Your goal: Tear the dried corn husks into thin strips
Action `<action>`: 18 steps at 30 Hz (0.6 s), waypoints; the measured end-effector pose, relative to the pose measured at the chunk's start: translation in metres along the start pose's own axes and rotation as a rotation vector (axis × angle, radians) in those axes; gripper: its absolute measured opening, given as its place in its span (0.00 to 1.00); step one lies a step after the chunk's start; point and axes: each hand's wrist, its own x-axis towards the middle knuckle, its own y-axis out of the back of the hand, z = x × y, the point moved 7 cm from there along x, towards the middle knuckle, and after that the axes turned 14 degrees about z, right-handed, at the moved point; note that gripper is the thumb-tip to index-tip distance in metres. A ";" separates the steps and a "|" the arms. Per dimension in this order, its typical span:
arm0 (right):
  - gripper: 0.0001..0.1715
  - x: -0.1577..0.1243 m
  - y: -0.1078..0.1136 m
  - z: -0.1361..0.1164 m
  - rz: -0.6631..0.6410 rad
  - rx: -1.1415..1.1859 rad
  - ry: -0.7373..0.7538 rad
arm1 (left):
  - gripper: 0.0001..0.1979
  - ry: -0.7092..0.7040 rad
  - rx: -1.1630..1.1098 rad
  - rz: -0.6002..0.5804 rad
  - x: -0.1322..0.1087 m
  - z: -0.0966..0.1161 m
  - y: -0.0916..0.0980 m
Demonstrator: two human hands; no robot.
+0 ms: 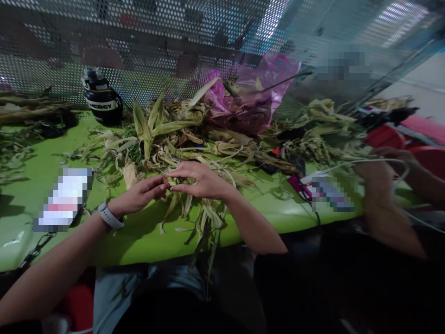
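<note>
A: Which step is this?
B: Splitting, I'd judge: left hand [139,195] and right hand [200,181] meet fingertip to fingertip, both pinching one husk strip [169,184] at six o'clock of the corn husk pile [194,139]
A: And next?
B: It calls for a firm pinch and an even pull
A: Around them?
B: A green table [271,204], with a black jug [102,102] at ten o'clock, a pink bag [250,93] at one and a perforated screen [174,28] behind
</note>
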 end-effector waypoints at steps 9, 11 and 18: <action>0.14 0.000 -0.008 0.005 0.057 -0.026 0.034 | 0.14 -0.061 0.137 0.017 0.001 -0.009 -0.002; 0.16 0.001 -0.008 0.006 0.049 -0.022 0.026 | 0.14 -0.030 0.089 0.031 0.002 -0.006 0.001; 0.18 0.005 0.011 0.011 0.141 0.002 -0.102 | 0.14 0.113 -0.228 0.070 0.002 -0.010 0.007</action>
